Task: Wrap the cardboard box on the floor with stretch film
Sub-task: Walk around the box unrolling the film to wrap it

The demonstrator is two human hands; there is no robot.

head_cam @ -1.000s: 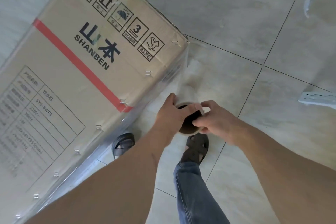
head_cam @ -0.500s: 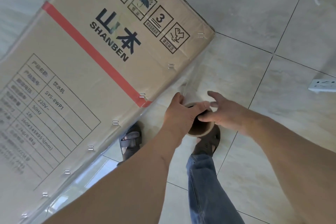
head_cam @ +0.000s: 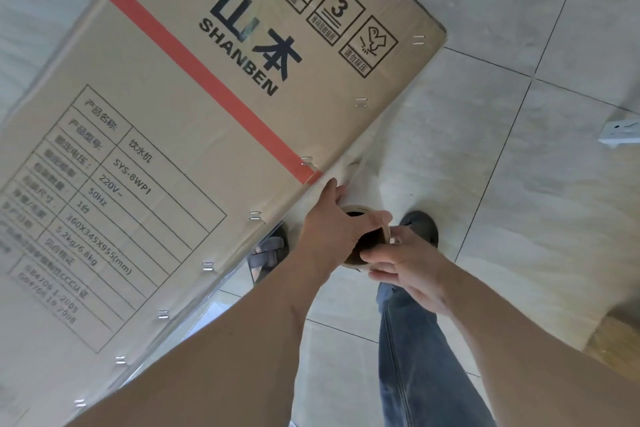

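Note:
A tall cardboard box (head_cam: 194, 135) with a red stripe and black "SHANBEN" print fills the left of the view, and clear film clings to its stapled edge. Just off that edge I hold a roll of stretch film (head_cam: 367, 243) upright, looking down its brown cardboard core. My left hand (head_cam: 332, 229) grips the roll's top, thumb hooked into the core and fingers down the side nearest the box. My right hand (head_cam: 401, 267) grips the rim from the near right. A sheet of clear film (head_cam: 349, 166) stretches from the roll to the box edge.
Pale floor tiles (head_cam: 519, 184) spread to the right. A white power strip (head_cam: 620, 132) lies at the right edge. My sandalled feet (head_cam: 420, 227) and a jeans leg (head_cam: 412, 350) are below the roll. A brown wooden surface (head_cam: 620, 336) shows at lower right.
The view has shifted along the box edge, so the box looms larger and the roll sits lower on it. My right hand's fingers, spread half a second ago, now curl on the rim.

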